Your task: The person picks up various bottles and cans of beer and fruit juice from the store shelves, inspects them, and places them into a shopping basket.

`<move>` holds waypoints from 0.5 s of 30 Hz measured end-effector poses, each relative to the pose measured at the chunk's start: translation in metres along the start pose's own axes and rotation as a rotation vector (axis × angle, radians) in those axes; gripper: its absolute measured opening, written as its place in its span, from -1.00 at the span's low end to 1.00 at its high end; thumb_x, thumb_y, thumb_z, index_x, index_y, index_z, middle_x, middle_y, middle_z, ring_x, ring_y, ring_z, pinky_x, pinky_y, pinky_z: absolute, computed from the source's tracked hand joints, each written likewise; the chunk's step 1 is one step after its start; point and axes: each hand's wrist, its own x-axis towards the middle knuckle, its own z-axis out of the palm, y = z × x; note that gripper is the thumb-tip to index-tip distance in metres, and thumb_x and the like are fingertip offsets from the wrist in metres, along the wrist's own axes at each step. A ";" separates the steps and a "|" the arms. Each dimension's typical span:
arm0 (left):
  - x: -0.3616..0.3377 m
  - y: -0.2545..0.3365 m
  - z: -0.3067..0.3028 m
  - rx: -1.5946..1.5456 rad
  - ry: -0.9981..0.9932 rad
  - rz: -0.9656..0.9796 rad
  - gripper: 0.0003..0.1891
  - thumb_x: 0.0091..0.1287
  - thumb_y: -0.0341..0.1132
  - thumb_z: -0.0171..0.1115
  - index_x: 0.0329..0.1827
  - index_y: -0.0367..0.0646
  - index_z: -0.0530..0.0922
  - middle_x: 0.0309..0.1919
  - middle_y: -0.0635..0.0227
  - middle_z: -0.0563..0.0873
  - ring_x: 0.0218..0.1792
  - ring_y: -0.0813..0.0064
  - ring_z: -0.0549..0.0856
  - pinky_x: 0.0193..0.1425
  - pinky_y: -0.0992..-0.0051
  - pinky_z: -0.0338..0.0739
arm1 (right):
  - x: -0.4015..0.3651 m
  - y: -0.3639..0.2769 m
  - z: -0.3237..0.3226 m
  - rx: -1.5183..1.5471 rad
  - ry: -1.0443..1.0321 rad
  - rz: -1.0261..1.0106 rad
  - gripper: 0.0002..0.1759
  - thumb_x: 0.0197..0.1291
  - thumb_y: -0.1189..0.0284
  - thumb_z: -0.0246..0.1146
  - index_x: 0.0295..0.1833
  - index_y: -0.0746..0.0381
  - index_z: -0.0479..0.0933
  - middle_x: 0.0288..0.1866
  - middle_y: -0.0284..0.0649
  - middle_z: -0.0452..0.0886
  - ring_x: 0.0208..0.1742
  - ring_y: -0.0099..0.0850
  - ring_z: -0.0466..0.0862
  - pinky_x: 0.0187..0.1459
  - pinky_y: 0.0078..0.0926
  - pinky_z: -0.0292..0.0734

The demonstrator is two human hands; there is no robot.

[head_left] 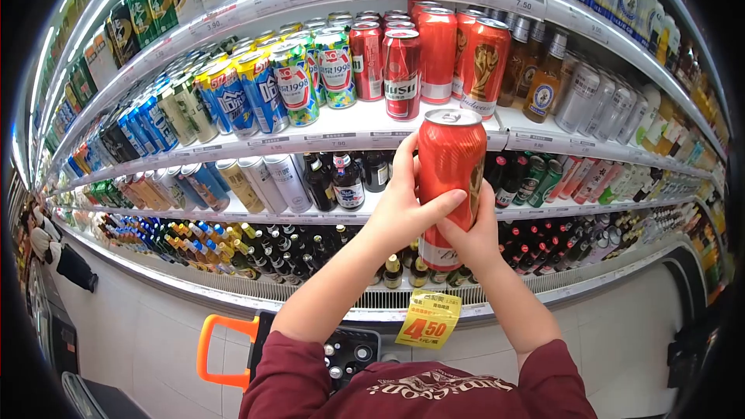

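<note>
A tall red can (450, 159) with a silver top is held upright between my two hands, in front of the shelves. My left hand (407, 202) wraps its left side, thumb across the front. On the lower right side, my right hand (475, 229) closes round the can, its thumb beside the left one. Behind it on the shelf stand a red can with white lettering (402, 74) and a red can with a gold trophy picture (486, 62). Brown bottles (545, 81) are to their right.
Curved shelves with price rails (334, 140) span the view. A black basket (361, 345) holding bottles, with an orange handle (203, 349), is below my left arm. A yellow price sign (428, 320) hangs at the lower shelf edge. Another person (58, 252) is at the far left.
</note>
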 end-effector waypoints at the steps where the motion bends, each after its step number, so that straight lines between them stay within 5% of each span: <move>1: 0.010 -0.005 -0.002 0.113 -0.009 0.014 0.02 -0.04 -0.28 0.37 0.33 -0.22 -0.23 0.15 -0.02 0.30 0.18 0.23 0.37 0.23 0.31 0.28 | 0.009 0.000 -0.001 -0.064 0.039 -0.004 -0.18 -0.12 0.37 0.35 0.21 0.29 0.04 0.08 -0.13 0.36 0.09 -0.42 0.43 0.06 -0.46 0.36; 11: 0.122 0.002 -0.014 -0.098 -0.034 0.007 0.00 -0.16 -0.35 0.41 0.32 -0.18 -0.10 0.11 0.10 0.36 0.12 0.32 0.41 0.18 0.34 0.34 | 0.098 -0.022 -0.010 -0.328 0.212 -0.226 -0.06 -0.16 0.20 0.39 0.22 0.41 0.01 0.07 0.04 0.36 0.06 -0.22 0.47 0.02 -0.37 0.38; 15: 0.142 0.005 -0.016 0.157 0.086 -0.096 -0.01 -0.24 -0.28 0.46 0.23 -0.27 -0.02 0.07 0.05 0.38 0.12 0.27 0.42 0.18 0.37 0.34 | 0.138 0.005 -0.011 -0.598 0.320 -0.358 -0.03 -0.18 0.27 0.40 0.23 0.44 -0.01 0.09 0.08 0.32 0.11 -0.16 0.41 0.09 -0.36 0.31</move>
